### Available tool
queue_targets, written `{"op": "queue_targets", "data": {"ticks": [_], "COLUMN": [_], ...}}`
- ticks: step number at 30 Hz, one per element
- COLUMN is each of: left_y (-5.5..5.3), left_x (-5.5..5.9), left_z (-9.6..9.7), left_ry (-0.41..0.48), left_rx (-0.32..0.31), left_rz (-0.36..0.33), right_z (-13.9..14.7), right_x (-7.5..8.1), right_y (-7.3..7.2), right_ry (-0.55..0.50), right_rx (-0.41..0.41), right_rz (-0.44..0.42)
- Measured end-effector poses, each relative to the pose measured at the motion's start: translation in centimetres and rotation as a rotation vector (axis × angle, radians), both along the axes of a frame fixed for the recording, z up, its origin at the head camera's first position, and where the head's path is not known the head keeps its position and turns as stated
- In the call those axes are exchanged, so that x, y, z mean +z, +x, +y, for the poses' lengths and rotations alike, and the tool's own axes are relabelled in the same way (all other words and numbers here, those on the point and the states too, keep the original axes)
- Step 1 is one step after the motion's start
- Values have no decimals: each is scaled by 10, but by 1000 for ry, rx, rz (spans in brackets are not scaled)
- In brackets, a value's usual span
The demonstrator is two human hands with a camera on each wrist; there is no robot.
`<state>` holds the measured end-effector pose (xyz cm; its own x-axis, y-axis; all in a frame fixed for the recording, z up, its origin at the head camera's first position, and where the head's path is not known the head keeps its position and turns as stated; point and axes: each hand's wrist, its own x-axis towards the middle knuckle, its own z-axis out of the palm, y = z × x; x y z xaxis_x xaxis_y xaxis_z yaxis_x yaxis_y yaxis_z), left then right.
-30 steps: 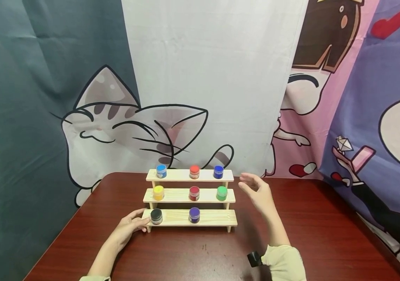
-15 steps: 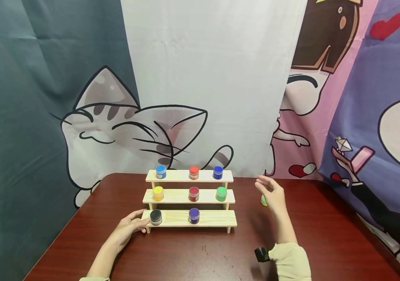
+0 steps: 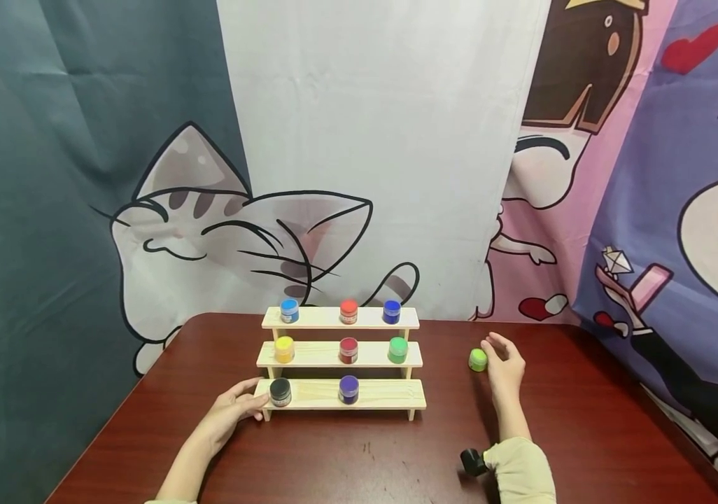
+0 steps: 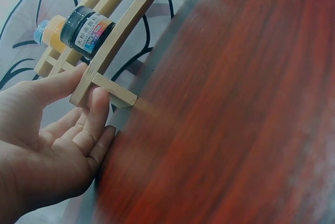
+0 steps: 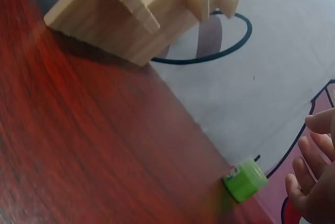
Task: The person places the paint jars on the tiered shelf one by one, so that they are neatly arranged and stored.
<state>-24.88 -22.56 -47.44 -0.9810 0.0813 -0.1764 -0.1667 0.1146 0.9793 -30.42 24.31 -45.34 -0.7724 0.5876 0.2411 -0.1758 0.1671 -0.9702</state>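
Observation:
A three-tier wooden display stand [image 3: 384,395] holds several small paint jars. My left hand [image 3: 229,411] pinches the left end of its lowest tier, thumb above and fingers beneath, as the left wrist view shows. Right by that thumb sits a black paint jar [image 4: 88,31]. A light green paint jar [image 3: 477,360] stands on the table, to the right of the stand. My right hand [image 3: 507,369] is just to the right of that jar, fingers loosely bent; in the right wrist view a gap shows between fingertips and jar.
On the lowest tier is also a purple jar [image 3: 349,389]. Yellow, dark red and green [image 3: 398,350] jars line the middle tier; light blue, red and dark blue [image 3: 392,312] ones the top. A printed cloth [image 3: 384,140] hangs behind the brown table [image 3: 359,462].
My right hand has moved right and lower, away from the stand to beside the light green jar, which has come into view. My left hand keeps its hold on the stand.

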Motion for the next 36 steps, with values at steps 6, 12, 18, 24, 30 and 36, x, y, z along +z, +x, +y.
{"op": "queue_targets", "data": {"ticks": [6,12,18,24,30,36], "left_y": [-1,0,0,1,0,-1], "left_x": [0,1,2,1,0,0], "left_z": [-1,-1,-1,0,0,0], "left_ry": [2,-14,-15,-10,4,-9], "left_rx": [-5,2,7,5,11,3], "left_rz": [7,0,4,3,8,-2], "right_z": [3,4,7,11,13,15], "right_x": [-10,-19,-24,-29,-33,-37], "right_y": [-3,-4,-5,-5,-5,-5], "right_ry": [47,61,63,148,200,277], "right_rx": [-19,-32,-12,50,127,116], "right_rz": [-79,-126,-150,-225,-272,-312]}}
